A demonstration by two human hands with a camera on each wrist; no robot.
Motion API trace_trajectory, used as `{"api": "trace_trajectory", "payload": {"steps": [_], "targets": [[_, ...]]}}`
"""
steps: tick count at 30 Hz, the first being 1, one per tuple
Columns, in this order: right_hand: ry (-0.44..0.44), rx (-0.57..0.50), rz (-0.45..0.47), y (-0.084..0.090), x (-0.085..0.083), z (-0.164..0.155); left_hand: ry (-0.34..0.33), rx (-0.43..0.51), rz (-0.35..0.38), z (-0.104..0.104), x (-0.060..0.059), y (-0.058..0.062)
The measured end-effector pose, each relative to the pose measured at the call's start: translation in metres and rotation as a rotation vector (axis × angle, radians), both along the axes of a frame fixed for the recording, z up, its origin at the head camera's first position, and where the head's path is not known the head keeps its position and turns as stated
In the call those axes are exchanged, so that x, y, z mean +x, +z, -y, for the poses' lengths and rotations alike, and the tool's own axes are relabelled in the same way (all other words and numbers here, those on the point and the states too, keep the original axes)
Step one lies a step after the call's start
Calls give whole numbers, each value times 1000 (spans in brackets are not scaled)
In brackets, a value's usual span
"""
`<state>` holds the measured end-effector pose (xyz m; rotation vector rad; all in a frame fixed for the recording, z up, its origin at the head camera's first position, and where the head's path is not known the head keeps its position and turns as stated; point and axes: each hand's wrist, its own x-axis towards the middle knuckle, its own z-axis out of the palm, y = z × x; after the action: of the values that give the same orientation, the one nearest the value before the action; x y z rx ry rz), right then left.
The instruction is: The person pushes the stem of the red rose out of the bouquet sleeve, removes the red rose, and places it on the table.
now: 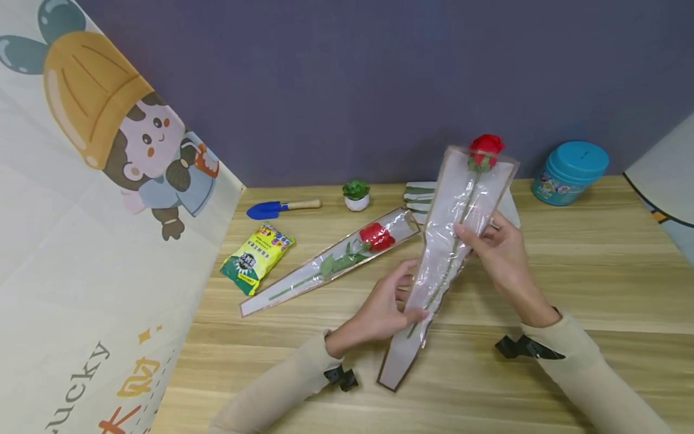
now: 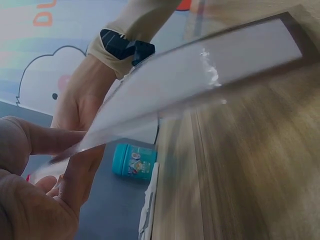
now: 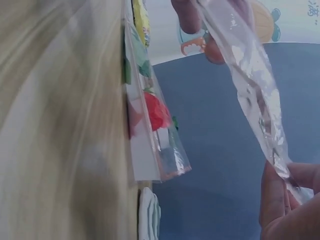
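Both hands hold one wrapped rose above the wooden table (image 1: 596, 271): a clear tapered sleeve (image 1: 450, 241) with brown edging, red rose (image 1: 485, 149) poking out of its wide top end, green stem running down inside. Left hand (image 1: 382, 307) pinches the sleeve's lower narrow part, thumb on the front, fingers behind. Right hand (image 1: 501, 253) grips the sleeve's right edge around mid-length, thumb across the front film. Sleeve is tilted, tip toward the person, bloom toward the wall. Second wrapped rose (image 1: 332, 260) lies flat on the table just left of the hands, not touched. Left of that a yellow-green packet (image 1: 257, 257); behind it a blue hand trowel (image 1: 281, 208) with wooden handle, and a small potted succulent (image 1: 356, 194). Folded striped cloth (image 1: 418, 196) sits behind the held sleeve. Teal lidded tin (image 1: 570, 172) at the far right near the wall. Cartoon-print sheet (image 1: 97, 241) covers the left side.
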<state>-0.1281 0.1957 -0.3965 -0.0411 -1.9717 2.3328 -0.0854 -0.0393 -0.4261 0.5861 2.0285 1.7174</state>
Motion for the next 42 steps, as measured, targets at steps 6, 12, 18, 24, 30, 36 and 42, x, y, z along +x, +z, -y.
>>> {"api": "trace_trajectory", "payload": {"steps": [6, 12, 18, 24, 30, 36, 42], "targets": [[10, 90, 13, -6, 5, 3, -4, 16, -7, 1, 0, -3], [14, 101, -2, -9, 7, 7, 10, 7, -28, 2, 0, -5], [21, 121, 18, -12, 8, 10, 22, 13, -40, 3, 0, -5], [25, 117, 31, -15, 9, 13, 25, 17, -45, 3, -1, -3], [22, 135, 34, -15, 10, 15, 27, 7, -56, 4, -2, -3], [6, 124, 15, -14, 11, 14, 10, -1, -58, 4, -2, -2], [-23, 49, -1, -11, 10, 8, -57, -19, -34, 3, 0, 2]]}}
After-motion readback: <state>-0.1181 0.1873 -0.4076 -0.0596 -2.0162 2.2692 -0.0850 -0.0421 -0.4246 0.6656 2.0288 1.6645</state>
